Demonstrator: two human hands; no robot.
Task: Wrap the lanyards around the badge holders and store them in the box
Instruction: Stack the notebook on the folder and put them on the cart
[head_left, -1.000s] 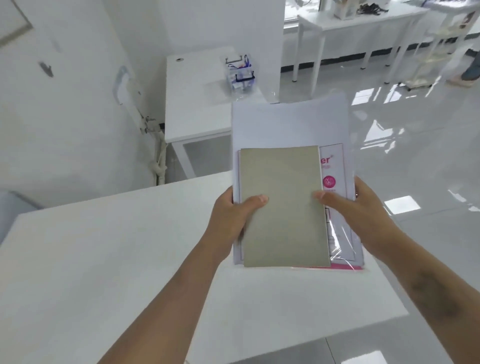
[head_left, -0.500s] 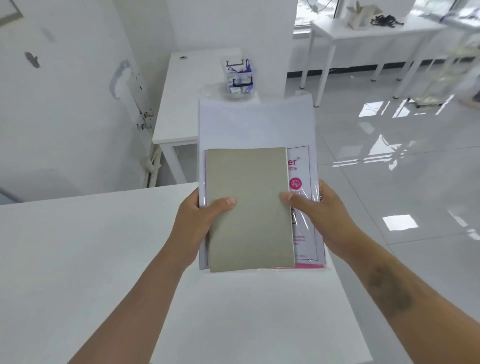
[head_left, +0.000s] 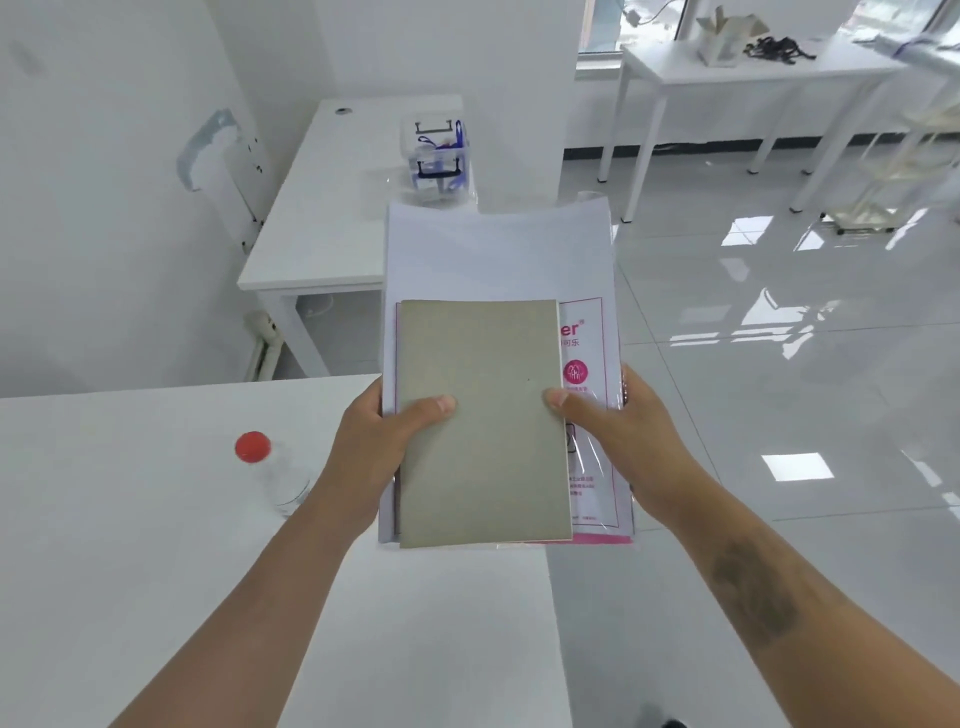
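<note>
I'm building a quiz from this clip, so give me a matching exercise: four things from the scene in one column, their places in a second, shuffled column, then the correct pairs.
Things:
1. grey-green booklet
2. red-capped bottle
3. clear box
4. black cords

Places:
A. on the far table under the window
B. on the near table, left of the left hand
C. on top of the stack, under both thumbs
D. on the small desk by the wall

Pairs: 1-C, 2-B, 3-D, 4-A
</note>
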